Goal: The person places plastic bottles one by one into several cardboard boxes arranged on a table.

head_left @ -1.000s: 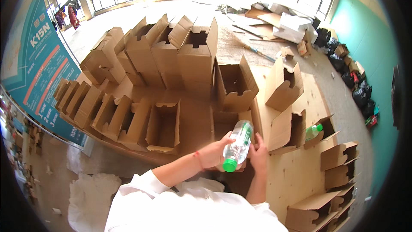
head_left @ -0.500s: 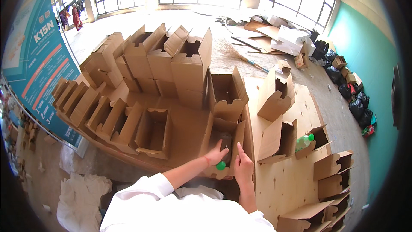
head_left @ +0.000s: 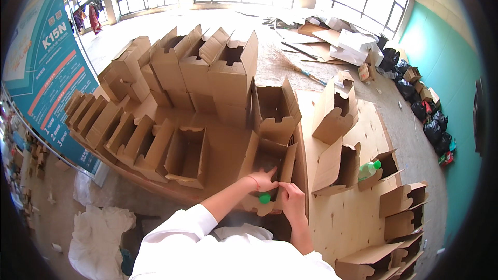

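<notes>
An upright open cardboard box [head_left: 254, 150] stands at the table's near edge in front of me. Inside it lies a clear bottle with a green cap [head_left: 264, 198], the cap toward me and most of its body covered. My left hand [head_left: 263, 180] reaches in over the bottle, index finger and thumb apart. Beside it, at the box's right side, my right hand [head_left: 293, 200] is closed in a pinch, its fingertips meeting the left thumb. Whatever lies between those fingertips, if anything, is too small to make out. A notched front flap [head_left: 258, 207] sticks out below the cap.
Several open boxes [head_left: 187, 158] line the brown table to the left, with taller ones [head_left: 223, 88] behind. On the plywood board [head_left: 353, 218] at the right are more boxes and a green-capped bottle [head_left: 369, 170]. A broom [head_left: 306, 74], scrap cardboard and black bags lie beyond.
My right hand's raised index finger has bent down, and its fingertips have come to my left thumb. My left hand has shifted slightly. The green cap sits a little farther left and higher.
</notes>
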Tool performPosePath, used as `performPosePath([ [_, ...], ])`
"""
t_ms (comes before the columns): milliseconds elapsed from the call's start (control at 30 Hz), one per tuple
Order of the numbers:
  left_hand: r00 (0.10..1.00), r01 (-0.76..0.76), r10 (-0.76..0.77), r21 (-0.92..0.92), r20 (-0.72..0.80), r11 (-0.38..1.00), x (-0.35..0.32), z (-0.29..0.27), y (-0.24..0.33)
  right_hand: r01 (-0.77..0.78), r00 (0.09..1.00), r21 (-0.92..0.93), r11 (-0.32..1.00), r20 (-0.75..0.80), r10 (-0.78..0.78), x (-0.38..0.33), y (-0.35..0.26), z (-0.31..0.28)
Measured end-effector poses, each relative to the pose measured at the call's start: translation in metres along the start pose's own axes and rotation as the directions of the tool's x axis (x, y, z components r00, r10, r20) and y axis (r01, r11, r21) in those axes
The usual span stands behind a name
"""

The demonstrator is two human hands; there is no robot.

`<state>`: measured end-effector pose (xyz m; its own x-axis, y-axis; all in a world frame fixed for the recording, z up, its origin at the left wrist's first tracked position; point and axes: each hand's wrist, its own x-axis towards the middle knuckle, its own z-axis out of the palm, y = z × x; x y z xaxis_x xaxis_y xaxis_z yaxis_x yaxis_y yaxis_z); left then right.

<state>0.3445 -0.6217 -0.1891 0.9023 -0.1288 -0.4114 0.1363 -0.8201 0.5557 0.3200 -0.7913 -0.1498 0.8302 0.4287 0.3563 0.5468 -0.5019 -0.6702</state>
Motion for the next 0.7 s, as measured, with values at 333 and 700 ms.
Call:
performPosePath([
  [333, 0.942, 0.014, 0.012, 0.076, -0.335, 0.997, -0.019, -0.006, 0.031, -0.013, 0.998, 0.056, 0.998, -0.053, 0.016, -0.003, 0.011, 0.000],
  [700, 0.962, 0.088, -0.040, 0.167, -0.269, 0.982, 0.013, 0.037, 0.001, -0.020, 1.000, 0.050, 0.999, -0.005, 0.021, -0.007, 0.012, 0.003],
])
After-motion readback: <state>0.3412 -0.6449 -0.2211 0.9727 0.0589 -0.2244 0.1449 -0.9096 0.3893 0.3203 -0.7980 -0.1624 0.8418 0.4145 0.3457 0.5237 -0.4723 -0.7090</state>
